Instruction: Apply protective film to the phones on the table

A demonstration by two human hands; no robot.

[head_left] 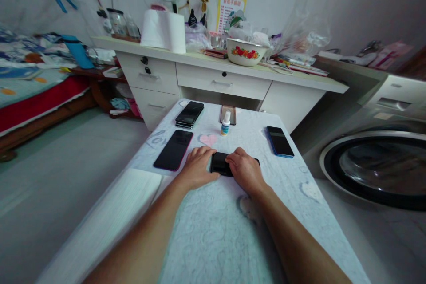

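A black phone (219,165) lies crosswise on the cloth-covered table (206,230) between my hands. My left hand (199,166) holds its left end, with the thumb at the near edge and the fingers at the far edge. The fingers of my right hand (245,171) are bent together on top of its right part; whether they pinch something small is hidden. To the left lies a dark phone with a pink-red edge (173,150). Behind it is a stack of phones (189,114). A small white spray bottle (225,123) stands beyond my hands.
A phone with a blue edge (280,141) lies at the right. A flat case or tray (232,115) sits behind the bottle. Folded white cloth (133,195) covers the left side. Beyond are a white desk (222,75) with a flowered bowl (246,52) and a washing machine (382,142).
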